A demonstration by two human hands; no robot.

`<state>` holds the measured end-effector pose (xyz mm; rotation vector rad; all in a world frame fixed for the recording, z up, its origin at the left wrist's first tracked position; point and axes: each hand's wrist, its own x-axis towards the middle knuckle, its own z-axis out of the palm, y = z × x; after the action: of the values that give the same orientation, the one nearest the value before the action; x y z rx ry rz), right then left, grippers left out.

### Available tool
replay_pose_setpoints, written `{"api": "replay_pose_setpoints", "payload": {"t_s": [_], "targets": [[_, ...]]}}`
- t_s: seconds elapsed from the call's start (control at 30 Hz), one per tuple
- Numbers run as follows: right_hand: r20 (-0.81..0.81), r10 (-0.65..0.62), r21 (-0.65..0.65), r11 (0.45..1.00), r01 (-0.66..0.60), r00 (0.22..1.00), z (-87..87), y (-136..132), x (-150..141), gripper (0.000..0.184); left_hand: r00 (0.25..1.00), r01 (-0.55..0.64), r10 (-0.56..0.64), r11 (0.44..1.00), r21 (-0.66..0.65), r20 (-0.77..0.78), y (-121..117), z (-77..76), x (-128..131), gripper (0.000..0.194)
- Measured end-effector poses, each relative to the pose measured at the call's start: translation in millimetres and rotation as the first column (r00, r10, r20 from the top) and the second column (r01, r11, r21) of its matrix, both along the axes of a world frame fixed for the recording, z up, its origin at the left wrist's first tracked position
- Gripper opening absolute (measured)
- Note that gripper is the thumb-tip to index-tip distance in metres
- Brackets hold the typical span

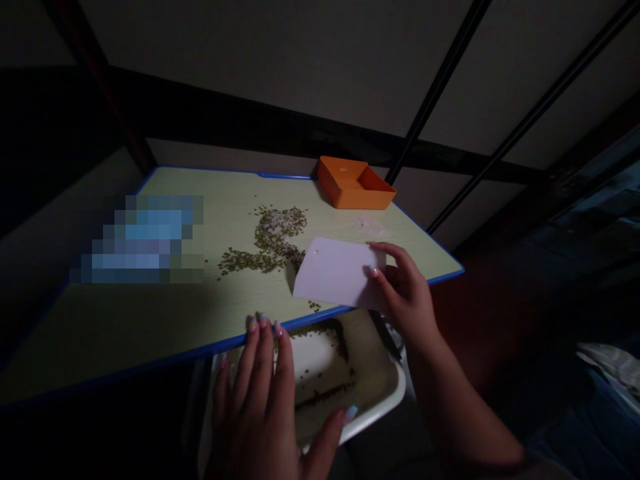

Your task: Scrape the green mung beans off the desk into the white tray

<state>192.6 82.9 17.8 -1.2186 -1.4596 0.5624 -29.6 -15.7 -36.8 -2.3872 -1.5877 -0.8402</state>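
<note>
My right hand (407,293) pinches a flat white scraper (337,273) between thumb and fingers, tilted over the table near its front edge. Just left of and behind the scraper lie small green beans (245,259), loosely spread, with some white grains among them. My left hand (265,400) has its fingers stretched out, the fingertips at the table's blue front edge and the thumb apart; it holds nothing. Below that edge, partly covered by my left hand, is a white basin (370,393) with more green beans along its sides and bottom. A few beans (314,306) lie close to the edge.
An orange open box (363,197) stands at the back right of the table (230,193). In front of it is a small patch of white grains (367,225). A blurred-out bluish thing (145,243) lies at the left. Behind the table rises a panelled wall (260,60).
</note>
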Motion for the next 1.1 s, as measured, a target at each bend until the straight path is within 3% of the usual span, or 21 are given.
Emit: {"api": "replay_pose_setpoints", "payload": {"t_s": [0.17, 0.4, 0.67, 1.1], "targets": [[0.079, 0.011, 0.033, 0.999, -0.013, 0.997, -7.2, 12.1, -2.7, 0.032, 0.991, 0.050, -0.037, 0.994, -0.099, 0.128, -3.3, 4.9, -2.8, 0.073], [0.091, 0.044, 0.023, 0.999, -0.047, 0.995, -11.5, 18.4, -1.4, 0.033, 0.965, 0.058, -0.026, 0.992, -0.115, 0.262, -5.1, 11.9, -0.9, 0.069], [0.062, 0.142, 0.005, 0.990, -0.143, 0.988, -7.7, 16.2, 0.5, 0.030, 0.962, 0.019, 0.019, 0.991, -0.135, 0.272, -5.9, 11.7, 2.7, 0.077], [0.051, 0.147, -0.045, 0.988, -0.144, 0.988, -8.6, 15.6, 5.5, 0.031, 0.976, 0.032, -0.008, 0.994, -0.104, 0.219, -3.0, 4.5, -1.5, 0.080]]}}
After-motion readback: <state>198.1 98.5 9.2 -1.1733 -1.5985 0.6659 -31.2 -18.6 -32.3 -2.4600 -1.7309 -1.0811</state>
